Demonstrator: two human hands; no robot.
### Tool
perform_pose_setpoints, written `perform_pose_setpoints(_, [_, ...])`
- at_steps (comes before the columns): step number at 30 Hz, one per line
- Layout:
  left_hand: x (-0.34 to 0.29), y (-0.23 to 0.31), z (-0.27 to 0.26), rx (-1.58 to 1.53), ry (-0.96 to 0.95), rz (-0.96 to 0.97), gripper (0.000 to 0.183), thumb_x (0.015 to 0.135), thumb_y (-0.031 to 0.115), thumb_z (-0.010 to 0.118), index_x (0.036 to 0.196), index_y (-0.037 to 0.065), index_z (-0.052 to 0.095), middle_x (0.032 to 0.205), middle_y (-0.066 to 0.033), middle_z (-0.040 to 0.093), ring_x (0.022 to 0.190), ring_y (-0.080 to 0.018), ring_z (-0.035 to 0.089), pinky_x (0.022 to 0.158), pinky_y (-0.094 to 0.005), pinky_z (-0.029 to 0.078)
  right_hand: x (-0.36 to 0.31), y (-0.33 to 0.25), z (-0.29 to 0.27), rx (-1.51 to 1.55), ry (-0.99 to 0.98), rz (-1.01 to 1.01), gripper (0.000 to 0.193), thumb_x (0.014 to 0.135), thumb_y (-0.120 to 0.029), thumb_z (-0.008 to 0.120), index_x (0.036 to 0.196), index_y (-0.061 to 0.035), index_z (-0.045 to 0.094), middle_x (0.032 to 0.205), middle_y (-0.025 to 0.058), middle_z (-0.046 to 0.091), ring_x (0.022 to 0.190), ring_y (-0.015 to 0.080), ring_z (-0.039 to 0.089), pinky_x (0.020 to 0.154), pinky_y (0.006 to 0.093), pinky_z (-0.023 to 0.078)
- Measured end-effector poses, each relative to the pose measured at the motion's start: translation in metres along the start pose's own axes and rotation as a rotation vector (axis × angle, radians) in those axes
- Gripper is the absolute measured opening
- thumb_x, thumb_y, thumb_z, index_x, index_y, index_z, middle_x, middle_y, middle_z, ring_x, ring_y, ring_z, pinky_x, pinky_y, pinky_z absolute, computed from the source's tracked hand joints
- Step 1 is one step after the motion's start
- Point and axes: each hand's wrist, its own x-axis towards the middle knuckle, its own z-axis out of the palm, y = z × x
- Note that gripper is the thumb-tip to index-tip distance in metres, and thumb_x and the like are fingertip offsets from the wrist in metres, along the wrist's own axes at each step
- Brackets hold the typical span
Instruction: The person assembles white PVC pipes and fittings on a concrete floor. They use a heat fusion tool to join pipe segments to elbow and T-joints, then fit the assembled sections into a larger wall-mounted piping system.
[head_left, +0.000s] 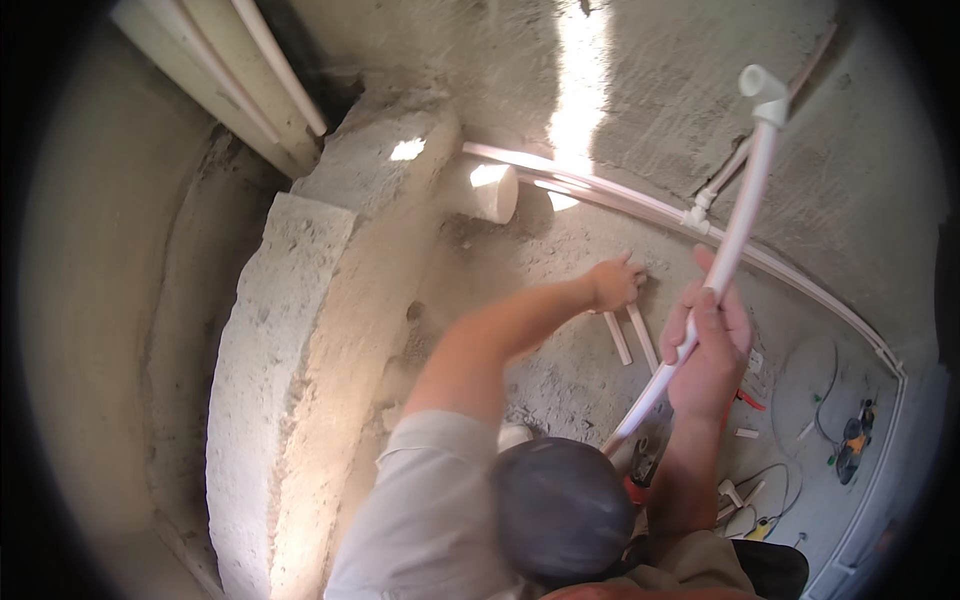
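A long white plastic pipe (741, 215) rises at a slant, with a white elbow fitting (767, 95) on its upper end. My right hand (708, 335) is wrapped around its middle. Further left, my left hand (615, 283) reaches down to the floor with its fingers bent together; whatever may be in them is hidden. Two short white pipe pieces (619, 338) lie just below that hand, and the upper end of one runs up to it. Beside the long pipe's lower part is a tool with dark jaws and a red handle (641, 468).
White pipes with a tee fitting (697, 217) run along the wall's foot. A wide pipe stub (494, 193) sticks out by a rough concrete block (280, 300) at left. Cables, pipe offcuts and a yellow-and-black tool (853, 440) lie at right. A dark rounded shape (565, 510) fills the lower middle.
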Motion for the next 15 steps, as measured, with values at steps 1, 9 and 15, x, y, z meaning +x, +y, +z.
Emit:
perform_pose_setpoints(1, [-0.011, -0.005, -0.025, -0.017, 0.007, -0.047, 0.024, 0.097, 0.023, 0.057, 0.109, 0.017, 0.076, 0.114, -0.0057, 0.069, 0.130, -0.0280, 0.055, 0.120, -0.0598, 0.035, 0.000, -0.002, 0.002, 0.004, -0.001, -0.035, 0.056, 0.109, -0.023, 0.053, 0.148, 0.0154, 0.044, 0.074, 0.0008, 0.052, 0.055, 0.0061, 0.044, 0.049, 0.0230, 0.034])
perform_pose_setpoints(9, [-0.271, -0.104, -0.274, -0.020, 0.183, -0.547, 0.043, 0.095, -0.011, 0.054, 0.124, 0.012, 0.077, 0.159, -0.0116, 0.052, 0.154, -0.0342, 0.036, 0.126, -0.0464, 0.040, 0.007, 0.036, 0.016, -0.057, -0.128, 0.002, 0.044, 0.112, -0.023, 0.048, 0.143, 0.0078, 0.051, 0.071, -0.0016, 0.052, 0.055, 0.0047, 0.044, 0.049, 0.0220, 0.033])
perform_pose_setpoints(15, [-0.438, -0.165, -0.290, -0.235, 0.314, -1.122, 0.036, 0.087, -0.014, 0.064, 0.114, 0.004, 0.078, 0.152, -0.0154, 0.054, 0.129, -0.0333, 0.060, 0.105, -0.0389, 0.052, -0.003, 0.094, 0.069, 0.033, -0.301, 0.280, 0.037, 0.110, -0.020, 0.057, 0.138, 0.0045, 0.055, 0.075, -0.0014, 0.051, 0.054, 0.0049, 0.045, 0.046, 0.0226, 0.036])
